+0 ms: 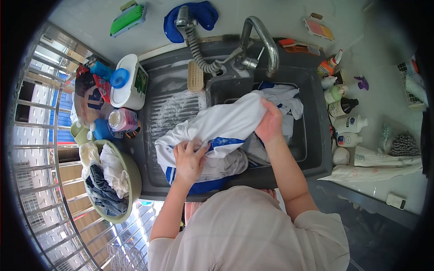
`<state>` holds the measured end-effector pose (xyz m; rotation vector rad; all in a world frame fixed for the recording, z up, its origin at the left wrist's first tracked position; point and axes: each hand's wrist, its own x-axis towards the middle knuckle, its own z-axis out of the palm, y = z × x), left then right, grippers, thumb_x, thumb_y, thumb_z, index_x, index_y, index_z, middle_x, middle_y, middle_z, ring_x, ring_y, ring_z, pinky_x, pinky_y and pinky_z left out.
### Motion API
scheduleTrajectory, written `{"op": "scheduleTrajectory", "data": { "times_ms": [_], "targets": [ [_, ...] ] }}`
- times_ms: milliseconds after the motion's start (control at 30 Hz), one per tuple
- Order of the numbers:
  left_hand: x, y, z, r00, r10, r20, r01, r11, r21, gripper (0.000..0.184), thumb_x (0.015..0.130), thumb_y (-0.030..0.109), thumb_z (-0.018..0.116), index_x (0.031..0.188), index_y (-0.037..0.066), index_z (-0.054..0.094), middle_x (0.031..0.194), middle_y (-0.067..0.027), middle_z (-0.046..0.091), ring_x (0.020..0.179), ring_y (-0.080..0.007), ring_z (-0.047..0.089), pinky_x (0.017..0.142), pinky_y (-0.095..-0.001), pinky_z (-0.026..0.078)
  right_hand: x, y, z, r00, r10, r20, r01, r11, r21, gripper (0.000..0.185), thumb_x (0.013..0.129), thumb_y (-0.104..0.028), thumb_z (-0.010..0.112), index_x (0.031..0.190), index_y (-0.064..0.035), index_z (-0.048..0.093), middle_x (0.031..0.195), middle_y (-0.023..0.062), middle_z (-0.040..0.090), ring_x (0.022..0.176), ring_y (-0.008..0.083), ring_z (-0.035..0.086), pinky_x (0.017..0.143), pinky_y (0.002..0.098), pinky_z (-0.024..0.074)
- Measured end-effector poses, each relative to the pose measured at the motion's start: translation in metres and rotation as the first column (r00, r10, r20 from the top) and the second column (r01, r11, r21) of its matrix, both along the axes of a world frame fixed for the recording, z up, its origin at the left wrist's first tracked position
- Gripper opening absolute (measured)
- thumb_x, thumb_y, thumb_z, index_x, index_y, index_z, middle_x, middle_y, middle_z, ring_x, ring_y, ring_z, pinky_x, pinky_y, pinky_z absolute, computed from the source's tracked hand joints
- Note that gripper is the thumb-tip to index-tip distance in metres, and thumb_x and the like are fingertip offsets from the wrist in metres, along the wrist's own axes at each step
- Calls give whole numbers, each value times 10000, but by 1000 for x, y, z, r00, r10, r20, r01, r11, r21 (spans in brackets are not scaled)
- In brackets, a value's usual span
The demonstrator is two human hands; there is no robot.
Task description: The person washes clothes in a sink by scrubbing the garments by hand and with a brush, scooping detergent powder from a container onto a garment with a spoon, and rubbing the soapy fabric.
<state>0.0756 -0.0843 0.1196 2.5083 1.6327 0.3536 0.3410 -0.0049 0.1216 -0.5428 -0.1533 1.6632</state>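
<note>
A white garment with blue patches [217, 119] stretches between my two hands across the sink. My left hand [189, 161] grips its lower left part, with fingers and thumb bent into the fabric over the ribbed washboard [174, 113]. Toward the basin side, my right hand [271, 121] is closed around the garment's upper right end. A greyish part of the wet cloth [226, 167] bunches below, near the sink's front edge. More white and blue clothing [287, 99] lies in the basin at the right. White suds cover part of the washboard.
A curved faucet [271, 49] rises behind the dark sink [312, 153]. A beige brush [195, 77] lies above the washboard. At the left stand a white tub [131, 90] and a green basin [135, 180] of clothes. Several bottles [350, 123] line the right side.
</note>
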Motion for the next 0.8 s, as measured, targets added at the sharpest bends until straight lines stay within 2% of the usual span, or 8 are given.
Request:
{"op": "scheduleTrajectory", "data": {
  "times_ms": [167,400,467,500,533,600,767,800],
  "targets": [
    [-20,-12,-28,967,-100,236,119,990,-69,272,696,76,712,951,169,733,919,-18,585,866,-194,574,865,-414,338,11,-11,-22,999,-36,14,37,995,-97,206,938,-190,576,1105,-69,570,1082,88,631,1045,243,605,954,393,460],
    [-9,-9,0,969,-78,234,87,996,-29,204,700,179,767,888,130,704,854,-1,594,822,-188,582,857,-411,331,13,-12,-26,991,-132,9,132,990,-42,272,978,-247,531,1138,-31,575,1154,103,638,1130,261,579,996,417,433],
    [-11,-4,-9,938,101,331,-76,993,-87,315,701,296,798,904,100,659,839,-33,601,831,-195,581,851,-399,344,18,-10,-32,995,-90,-40,90,996,-14,293,982,-265,527,1151,-30,573,1164,105,635,1136,259,576,998,418,431],
    [-13,1,-11,893,308,328,-215,932,-290,411,717,381,793,941,85,615,825,-65,612,849,-234,579,846,-399,361,19,-8,-34,995,-44,-91,46,999,16,314,986,-283,523,1165,-29,571,1175,107,633,1142,257,573,999,418,430],
    [-13,8,-11,890,312,331,-219,932,-288,411,717,381,793,941,85,615,825,-65,612,849,-234,579,846,-399,361,18,-9,-26,995,-39,-89,41,999,19,314,986,-283,523,1165,-29,571,1175,107,633,1142,257,573,999,418,430],
    [-14,24,-11,888,352,297,-372,928,14,483,707,410,799,1020,89,617,890,-93,621,871,-279,569,869,-402,370,14,-10,-5,997,-24,-70,23,1000,-4,255,983,-253,534,1157,-69,564,1133,74,627,1103,229,581,977,410,437],
    [-23,57,-28,878,412,243,-447,888,109,653,708,548,748,1131,66,627,1087,-139,610,1044,-310,565,962,-436,345,22,-7,-9,998,-54,15,54,999,7,284,986,-256,527,1173,-46,566,1145,83,630,1109,231,579,976,399,436],
    [-23,60,-25,890,430,149,-432,902,-23,677,711,570,732,1143,59,625,1093,-147,619,1067,-308,566,972,-437,338,24,-5,-11,996,-83,28,82,997,7,280,986,-254,528,1165,-42,568,1132,84,631,1101,229,582,971,387,439]
  ]
}}
